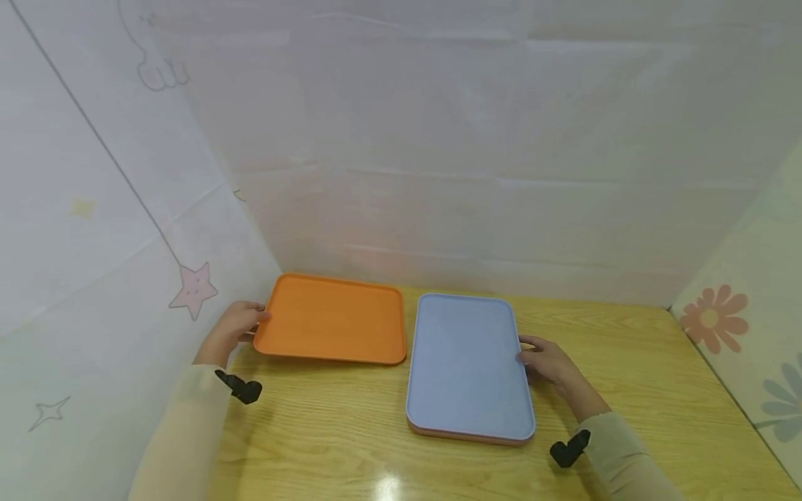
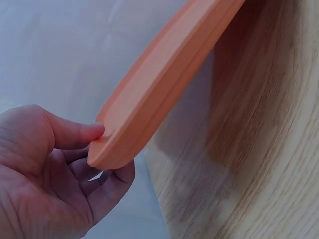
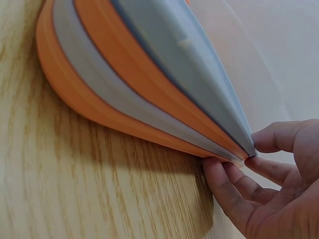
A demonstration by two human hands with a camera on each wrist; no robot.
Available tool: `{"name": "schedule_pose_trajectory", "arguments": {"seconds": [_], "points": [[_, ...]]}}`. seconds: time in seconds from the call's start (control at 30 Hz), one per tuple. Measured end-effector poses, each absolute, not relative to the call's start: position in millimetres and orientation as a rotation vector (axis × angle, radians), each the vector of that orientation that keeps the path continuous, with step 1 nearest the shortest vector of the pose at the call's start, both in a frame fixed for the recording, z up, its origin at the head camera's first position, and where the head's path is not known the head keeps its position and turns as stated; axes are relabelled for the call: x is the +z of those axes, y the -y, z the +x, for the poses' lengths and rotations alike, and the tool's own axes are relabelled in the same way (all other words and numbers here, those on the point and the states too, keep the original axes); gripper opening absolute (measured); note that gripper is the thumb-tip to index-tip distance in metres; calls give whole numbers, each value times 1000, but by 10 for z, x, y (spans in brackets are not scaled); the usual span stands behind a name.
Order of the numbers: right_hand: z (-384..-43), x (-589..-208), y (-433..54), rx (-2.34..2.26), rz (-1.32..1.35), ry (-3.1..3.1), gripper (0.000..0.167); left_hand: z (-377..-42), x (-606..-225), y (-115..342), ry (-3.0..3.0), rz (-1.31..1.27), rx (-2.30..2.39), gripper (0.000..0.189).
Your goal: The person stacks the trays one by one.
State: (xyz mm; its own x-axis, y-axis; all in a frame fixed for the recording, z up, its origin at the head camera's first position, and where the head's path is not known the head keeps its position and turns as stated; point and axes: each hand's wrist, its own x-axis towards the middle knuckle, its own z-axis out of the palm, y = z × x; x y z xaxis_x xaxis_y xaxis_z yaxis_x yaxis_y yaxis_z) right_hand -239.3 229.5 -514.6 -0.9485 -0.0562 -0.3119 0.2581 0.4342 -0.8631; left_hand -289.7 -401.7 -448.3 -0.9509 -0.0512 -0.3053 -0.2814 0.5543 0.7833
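Observation:
An orange tray [image 1: 332, 319] lies at the back left of the wooden table [image 1: 626, 369]. My left hand [image 1: 237, 324] pinches its left edge, thumb on top and fingers under the rim of the orange tray [image 2: 159, 89], which is lifted off the wood on that side. To the right sits a stack of trays with a blue tray [image 1: 466, 362] on top and orange and blue ones beneath. My right hand [image 1: 548, 362] holds the stack's right edge [image 3: 149, 94], thumb [image 3: 279, 137] on the top rim and fingers [image 3: 234, 189] below.
White sheeting forms the back and left walls close behind the trays. A flowered sheet [image 1: 752, 334] closes off the right side. Bare wood lies in front of the trays toward me and to the right of the stack.

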Motion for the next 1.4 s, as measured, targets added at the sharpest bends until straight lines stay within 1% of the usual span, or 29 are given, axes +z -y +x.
{"name": "schedule_pose_trajectory", "arguments": {"seconds": [0.5, 0.8, 1.1, 1.4], "points": [[-2388, -5178, -2338, -1601, 163, -2319, 64, -2596, -4397, 4074, -2429, -316, 1574, 61], [-2265, -5051, -2348, -1763, 130, -2333, 63, -2438, -4373, 4027, -2418, -262, 1646, 60], [-2065, -4810, -2110, -1987, 76, -2278, 57, -2392, -4366, 3815, -2321, -136, 1814, 62], [-1924, -4792, -1785, -2109, 86, -2093, 54, -2403, -4398, 3392, -2210, -21, 1953, 61]]}}
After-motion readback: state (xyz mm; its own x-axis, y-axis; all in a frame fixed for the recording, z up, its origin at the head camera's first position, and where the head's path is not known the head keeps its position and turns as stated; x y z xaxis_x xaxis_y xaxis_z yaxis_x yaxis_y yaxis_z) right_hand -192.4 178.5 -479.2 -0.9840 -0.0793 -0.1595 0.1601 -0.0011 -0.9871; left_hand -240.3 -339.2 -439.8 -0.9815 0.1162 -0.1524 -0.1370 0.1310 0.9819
